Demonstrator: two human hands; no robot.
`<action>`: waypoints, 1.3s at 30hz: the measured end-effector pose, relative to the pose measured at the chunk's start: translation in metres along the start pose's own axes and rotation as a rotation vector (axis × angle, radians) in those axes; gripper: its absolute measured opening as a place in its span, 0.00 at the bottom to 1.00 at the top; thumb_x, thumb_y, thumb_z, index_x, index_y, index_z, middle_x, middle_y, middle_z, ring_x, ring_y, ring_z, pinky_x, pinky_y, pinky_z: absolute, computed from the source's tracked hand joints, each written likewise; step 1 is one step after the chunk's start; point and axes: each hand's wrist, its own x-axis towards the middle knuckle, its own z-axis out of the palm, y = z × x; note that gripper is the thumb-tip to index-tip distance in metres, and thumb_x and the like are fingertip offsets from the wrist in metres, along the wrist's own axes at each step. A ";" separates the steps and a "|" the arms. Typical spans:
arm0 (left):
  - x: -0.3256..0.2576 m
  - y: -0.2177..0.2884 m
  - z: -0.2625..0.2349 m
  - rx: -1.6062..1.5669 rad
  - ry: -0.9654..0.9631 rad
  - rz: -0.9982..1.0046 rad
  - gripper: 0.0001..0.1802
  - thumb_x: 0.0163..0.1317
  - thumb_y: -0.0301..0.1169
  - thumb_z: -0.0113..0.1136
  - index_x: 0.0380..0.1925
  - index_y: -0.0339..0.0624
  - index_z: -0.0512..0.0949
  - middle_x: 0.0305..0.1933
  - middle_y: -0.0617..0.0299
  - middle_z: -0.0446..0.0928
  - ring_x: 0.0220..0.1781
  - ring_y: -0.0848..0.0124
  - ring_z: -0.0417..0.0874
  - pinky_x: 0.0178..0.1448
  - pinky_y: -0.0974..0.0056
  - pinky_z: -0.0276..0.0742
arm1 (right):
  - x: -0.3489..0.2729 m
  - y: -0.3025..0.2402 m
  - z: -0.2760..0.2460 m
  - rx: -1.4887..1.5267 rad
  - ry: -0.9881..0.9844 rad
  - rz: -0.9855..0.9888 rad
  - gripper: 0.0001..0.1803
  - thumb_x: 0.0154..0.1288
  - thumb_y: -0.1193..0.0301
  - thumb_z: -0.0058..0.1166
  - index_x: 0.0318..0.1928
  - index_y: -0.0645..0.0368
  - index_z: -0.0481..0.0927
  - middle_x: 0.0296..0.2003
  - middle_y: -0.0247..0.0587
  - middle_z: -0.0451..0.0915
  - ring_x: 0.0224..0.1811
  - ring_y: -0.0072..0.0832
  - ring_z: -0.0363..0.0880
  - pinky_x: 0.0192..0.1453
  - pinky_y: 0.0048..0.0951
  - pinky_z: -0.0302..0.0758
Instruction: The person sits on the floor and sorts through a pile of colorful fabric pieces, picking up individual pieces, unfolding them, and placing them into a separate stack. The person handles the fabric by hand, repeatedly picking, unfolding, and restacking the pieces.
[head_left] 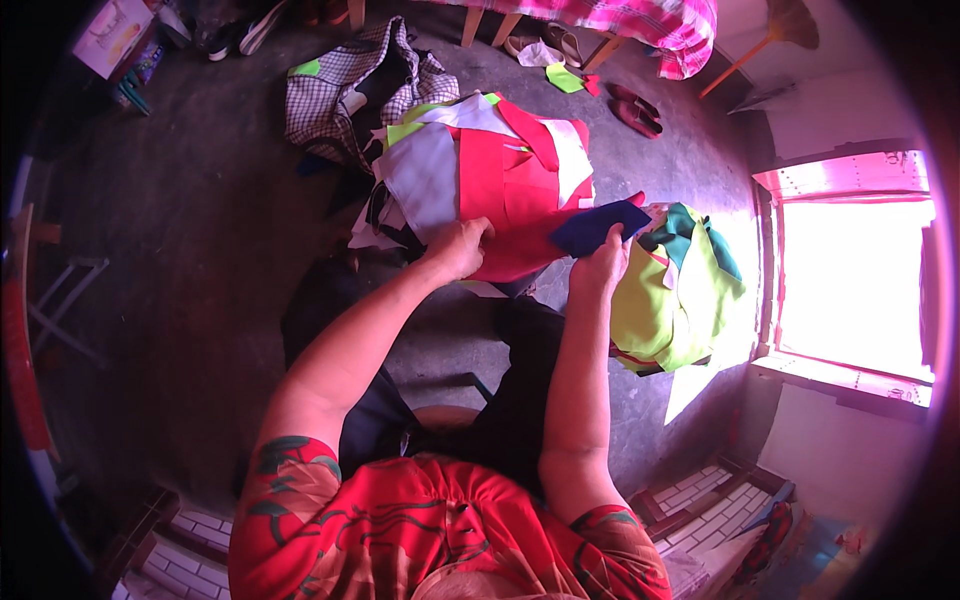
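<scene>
A large heap of cloth pieces [420, 170] in white, red and lime green sits in front of my knees. At the heap's near side, my left hand [460, 248] has its fingers curled on a red cloth piece [510, 240]. My right hand [603, 262] pinches a dark blue cloth piece [595, 230] over the heap's right edge; a bit of red shows behind it. To the right of that hand stands a rounded bundle of lime green cloth [650, 310] with dark green pieces on top.
A checked cloth bag [335, 100] lies beyond the heap on the dark floor [180, 260]. Brown shoes [635, 110] and cloth scraps [565, 78] lie by a bed with a pink checked cover [620, 18]. A broom [765, 40] leans at the far right, above a bright window [855, 280].
</scene>
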 end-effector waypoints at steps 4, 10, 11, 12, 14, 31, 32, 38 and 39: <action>-0.002 0.000 -0.004 0.015 0.024 0.028 0.14 0.49 0.21 0.53 0.38 0.40 0.76 0.33 0.51 0.80 0.39 0.58 0.82 0.43 0.58 0.76 | -0.003 -0.001 0.002 0.081 -0.124 0.101 0.17 0.69 0.71 0.42 0.57 0.61 0.66 0.50 0.45 0.73 0.51 0.40 0.74 0.56 0.46 0.73; -0.004 0.006 -0.022 -0.128 0.091 0.124 0.13 0.50 0.19 0.53 0.38 0.36 0.74 0.26 0.55 0.78 0.31 0.65 0.81 0.37 0.62 0.75 | -0.010 -0.007 0.013 -0.003 -0.281 -0.092 0.17 0.69 0.71 0.42 0.56 0.62 0.66 0.51 0.46 0.73 0.53 0.41 0.73 0.59 0.46 0.71; -0.004 0.012 -0.028 -0.126 0.050 0.067 0.12 0.50 0.19 0.53 0.38 0.36 0.74 0.26 0.54 0.78 0.31 0.65 0.81 0.37 0.62 0.75 | -0.007 -0.006 0.011 0.054 -0.244 -0.039 0.17 0.69 0.71 0.42 0.56 0.62 0.66 0.51 0.45 0.73 0.53 0.40 0.73 0.59 0.46 0.71; -0.005 0.011 -0.027 -0.104 0.053 0.059 0.13 0.50 0.19 0.53 0.38 0.36 0.74 0.26 0.54 0.78 0.31 0.64 0.81 0.37 0.61 0.75 | -0.005 -0.004 0.010 0.110 -0.207 0.015 0.16 0.69 0.71 0.42 0.56 0.62 0.67 0.50 0.45 0.73 0.53 0.40 0.74 0.59 0.46 0.71; -0.006 0.011 -0.025 -0.062 0.063 0.046 0.13 0.51 0.20 0.53 0.39 0.36 0.74 0.26 0.54 0.78 0.31 0.64 0.81 0.37 0.61 0.75 | 0.004 0.002 0.005 0.151 -0.153 0.083 0.16 0.70 0.70 0.42 0.56 0.62 0.67 0.50 0.45 0.73 0.52 0.39 0.74 0.58 0.46 0.71; -0.004 -0.005 -0.014 0.026 0.153 0.083 0.16 0.52 0.20 0.51 0.43 0.37 0.72 0.35 0.47 0.78 0.40 0.53 0.80 0.45 0.56 0.74 | 0.022 0.016 -0.008 -0.248 -0.059 -0.008 0.10 0.68 0.65 0.44 0.46 0.50 0.72 0.28 0.24 0.69 0.26 0.16 0.69 0.30 0.20 0.68; -0.003 -0.007 -0.013 0.028 0.166 0.097 0.16 0.52 0.20 0.51 0.43 0.37 0.72 0.36 0.46 0.78 0.42 0.52 0.79 0.46 0.56 0.74 | 0.028 0.017 -0.013 -0.261 -0.023 -0.006 0.10 0.68 0.66 0.44 0.47 0.52 0.72 0.31 0.27 0.72 0.29 0.19 0.72 0.33 0.23 0.71; -0.007 -0.003 -0.018 0.037 0.099 0.060 0.15 0.51 0.19 0.51 0.42 0.37 0.70 0.40 0.45 0.77 0.46 0.51 0.78 0.49 0.55 0.73 | 0.016 -0.003 -0.006 -0.099 -0.008 -0.109 0.18 0.68 0.63 0.44 0.55 0.58 0.67 0.40 0.36 0.75 0.37 0.25 0.77 0.41 0.26 0.77; -0.009 -0.005 -0.019 0.047 0.116 0.048 0.15 0.51 0.20 0.52 0.41 0.37 0.70 0.39 0.45 0.78 0.45 0.50 0.78 0.48 0.54 0.73 | 0.017 -0.003 -0.005 -0.075 -0.053 -0.112 0.18 0.68 0.64 0.44 0.54 0.59 0.67 0.40 0.38 0.75 0.40 0.29 0.79 0.41 0.31 0.80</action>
